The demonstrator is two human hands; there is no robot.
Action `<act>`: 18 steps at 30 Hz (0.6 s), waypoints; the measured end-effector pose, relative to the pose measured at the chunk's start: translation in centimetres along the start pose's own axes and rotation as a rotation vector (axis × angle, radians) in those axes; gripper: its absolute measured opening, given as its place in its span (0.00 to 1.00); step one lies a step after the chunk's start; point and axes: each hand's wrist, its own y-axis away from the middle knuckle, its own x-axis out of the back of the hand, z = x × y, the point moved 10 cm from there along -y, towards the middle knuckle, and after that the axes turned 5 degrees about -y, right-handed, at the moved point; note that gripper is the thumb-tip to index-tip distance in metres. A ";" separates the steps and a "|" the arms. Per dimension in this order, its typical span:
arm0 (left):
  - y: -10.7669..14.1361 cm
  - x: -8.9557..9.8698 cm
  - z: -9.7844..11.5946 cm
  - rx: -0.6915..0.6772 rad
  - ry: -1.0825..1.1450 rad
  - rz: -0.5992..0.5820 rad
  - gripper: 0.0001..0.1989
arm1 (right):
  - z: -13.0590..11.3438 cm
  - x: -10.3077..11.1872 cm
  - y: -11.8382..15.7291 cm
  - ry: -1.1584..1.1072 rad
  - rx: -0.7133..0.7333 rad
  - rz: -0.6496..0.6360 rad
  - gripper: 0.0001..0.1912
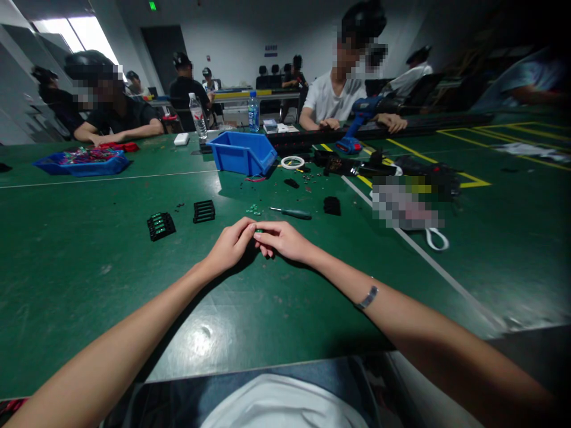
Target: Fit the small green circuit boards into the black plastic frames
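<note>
My left hand (232,244) and my right hand (285,241) meet over the green tabletop, fingers curled and fingertips pressed together. A small green piece (259,231) shows between the fingertips, mostly hidden by them. Just beyond the hands lies a loose group of similar small green pieces (254,210). A screwdriver (292,213) with a dark green handle rests to their right. On the left are a black slotted frame (204,211) with bare slots and a black holder (161,225) with green pieces set in it.
Farther back stand a blue bin (241,156), a blue tray (96,163) of colourful parts, a white ring (292,162), a cordless drill (357,122) and two bottles. A black part (331,205) and a grey item with a white loop lie right. Other people sit across the table.
</note>
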 end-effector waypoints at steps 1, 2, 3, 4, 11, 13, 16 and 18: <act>0.0 0.0 0.0 0.002 0.002 0.000 0.16 | 0.0 0.0 0.0 0.001 0.000 -0.001 0.20; 0.0 0.0 0.0 0.004 0.003 0.001 0.16 | -0.1 0.0 0.0 0.001 0.000 -0.003 0.19; 0.0 0.0 0.0 0.006 0.005 0.002 0.16 | -0.1 -0.1 0.1 0.002 0.000 -0.004 0.19; 0.0 0.0 -0.1 0.009 0.008 0.002 0.16 | -0.2 -0.1 0.1 0.003 0.001 -0.005 0.18; 0.0 0.1 -0.2 0.045 0.041 0.000 0.17 | -0.5 -0.3 0.2 0.011 0.004 -0.013 0.16; 0.1 0.1 -0.3 0.058 0.058 -0.002 0.17 | -0.4 -0.3 0.2 0.012 0.002 -0.013 0.17; 0.1 0.0 -0.5 0.077 0.094 -0.011 0.17 | -0.2 -0.3 0.2 0.012 -0.002 -0.009 0.20; 0.1 -0.1 -0.7 0.086 0.122 -0.018 0.17 | -0.2 -0.3 0.2 0.011 -0.002 -0.007 0.21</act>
